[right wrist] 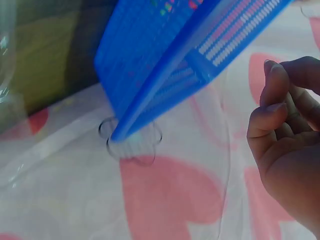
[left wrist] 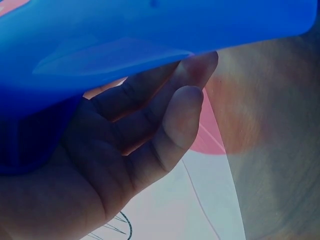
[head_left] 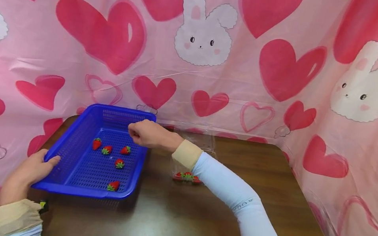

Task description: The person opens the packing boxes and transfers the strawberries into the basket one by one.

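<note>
A blue plastic basket [head_left: 75, 190] stands at the left of the table, with several red strawberries [head_left: 107, 150] with green leaves scattered on its slotted floor. My left hand [head_left: 34, 167] grips its near left rim; in the left wrist view the fingers [left wrist: 182, 117] curl beneath the blue edge. Over the basket's right side hovers my right hand [head_left: 149, 133], its fingers curled in, and nothing shows in it. The right wrist view has the same hand [right wrist: 290, 130] apart from the basket. A clear plastic box [head_left: 177, 164] with strawberries inside is partly hidden behind my right forearm.
Brown wood table [head_left: 174, 227] lies under everything. A pink curtain [head_left: 194, 75] with hearts and rabbits hangs close behind and at both sides. The clear lid [head_left: 200, 137] stands raised at the back. A small dark object [head_left: 43, 206] is by my left wrist.
</note>
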Available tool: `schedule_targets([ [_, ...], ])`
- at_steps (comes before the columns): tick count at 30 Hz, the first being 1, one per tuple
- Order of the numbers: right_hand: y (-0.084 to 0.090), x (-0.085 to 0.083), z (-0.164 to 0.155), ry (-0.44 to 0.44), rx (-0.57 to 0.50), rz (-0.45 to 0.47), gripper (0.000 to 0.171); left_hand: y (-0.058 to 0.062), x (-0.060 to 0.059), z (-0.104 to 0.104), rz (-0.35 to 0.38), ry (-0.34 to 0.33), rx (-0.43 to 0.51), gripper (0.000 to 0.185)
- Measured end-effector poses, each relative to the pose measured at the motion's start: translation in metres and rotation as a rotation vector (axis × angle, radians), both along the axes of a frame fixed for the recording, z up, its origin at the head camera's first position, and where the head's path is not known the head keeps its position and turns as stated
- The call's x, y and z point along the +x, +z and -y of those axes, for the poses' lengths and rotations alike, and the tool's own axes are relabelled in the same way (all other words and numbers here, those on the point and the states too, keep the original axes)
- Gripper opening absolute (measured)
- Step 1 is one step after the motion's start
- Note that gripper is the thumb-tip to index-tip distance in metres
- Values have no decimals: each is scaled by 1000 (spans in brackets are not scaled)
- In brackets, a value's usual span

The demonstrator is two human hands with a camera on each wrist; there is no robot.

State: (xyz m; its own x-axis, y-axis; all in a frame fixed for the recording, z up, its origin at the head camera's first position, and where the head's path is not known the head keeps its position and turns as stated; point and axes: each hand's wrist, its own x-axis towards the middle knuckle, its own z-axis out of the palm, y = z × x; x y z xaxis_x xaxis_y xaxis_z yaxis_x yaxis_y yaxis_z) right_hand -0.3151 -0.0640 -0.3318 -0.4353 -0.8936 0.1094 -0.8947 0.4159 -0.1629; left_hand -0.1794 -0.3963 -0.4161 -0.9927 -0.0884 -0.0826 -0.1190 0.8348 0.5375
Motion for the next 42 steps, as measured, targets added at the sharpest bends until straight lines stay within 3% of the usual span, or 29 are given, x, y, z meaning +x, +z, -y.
schedule_targets([
  [12, 9, -6, -46, -46, -4, -65, 11, 2, 0, 0, 30, 5, -3, 49],
  [17, 0, -11, -70, -38, 9, -87, 9, 2, 0, 0, 25, 12, 7, 47],
  [27, -21, -13, -111, -161, 18, -2, 9, 6, 1, 0, 32, -1, 23, 47],
  [31, -28, -15, -126, -225, 106, 35, 9, 8, 0, 2, 34, -2, 18, 49],
  [37, -47, -9, -153, -357, 328, 189, 10, 4, 1, -1, 42, -8, 19, 47],
  [42, -62, -4, -168, -431, 394, 254, 5, 4, 1, -2, 34, -5, 5, 50],
])
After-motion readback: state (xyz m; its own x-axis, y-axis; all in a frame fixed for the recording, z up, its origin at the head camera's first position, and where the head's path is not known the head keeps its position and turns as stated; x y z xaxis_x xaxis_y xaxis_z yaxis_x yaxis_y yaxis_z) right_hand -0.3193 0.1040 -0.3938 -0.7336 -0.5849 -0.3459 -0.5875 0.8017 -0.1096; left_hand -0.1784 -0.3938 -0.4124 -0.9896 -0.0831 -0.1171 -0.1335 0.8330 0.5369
